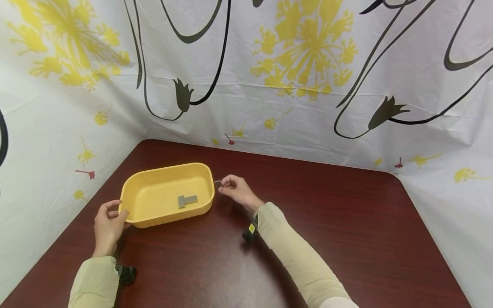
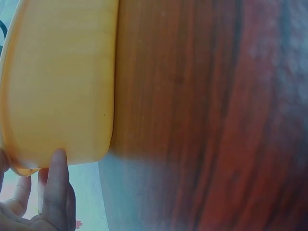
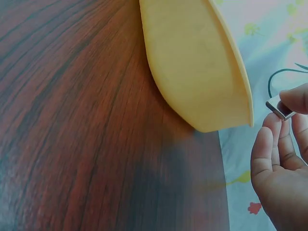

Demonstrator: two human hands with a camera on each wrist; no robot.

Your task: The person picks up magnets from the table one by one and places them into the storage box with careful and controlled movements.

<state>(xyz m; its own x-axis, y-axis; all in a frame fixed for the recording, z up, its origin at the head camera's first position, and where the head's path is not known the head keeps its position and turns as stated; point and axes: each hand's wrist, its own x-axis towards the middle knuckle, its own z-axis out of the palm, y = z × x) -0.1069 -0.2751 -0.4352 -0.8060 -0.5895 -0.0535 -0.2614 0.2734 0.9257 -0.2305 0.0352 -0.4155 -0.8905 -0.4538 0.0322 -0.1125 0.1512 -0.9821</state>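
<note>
A yellow plastic bin (image 1: 154, 220) sits at the left of the table, its long side slightly tilted across the head view. My left hand (image 1: 106, 224) grips its left end, thumb at the rim and fingers along the outside wall. In the left wrist view, fingers (image 2: 58, 183) touch the bin's corner. On the bin's floor lies a grey T-shaped piece (image 1: 187, 200). Just beyond the right end, my right hand (image 1: 239, 191) pinches a small flat metal piece (image 3: 279, 108) between thumb and fingertips; much of the piece is covered by the fingers.
The dark red-brown wooden table (image 1: 331, 222) extends to the right and front. White cloth with yellow flowers (image 1: 312, 47) hangs behind and along the sides. A small black camera is strapped to each wrist, over pale sleeves (image 1: 296, 252).
</note>
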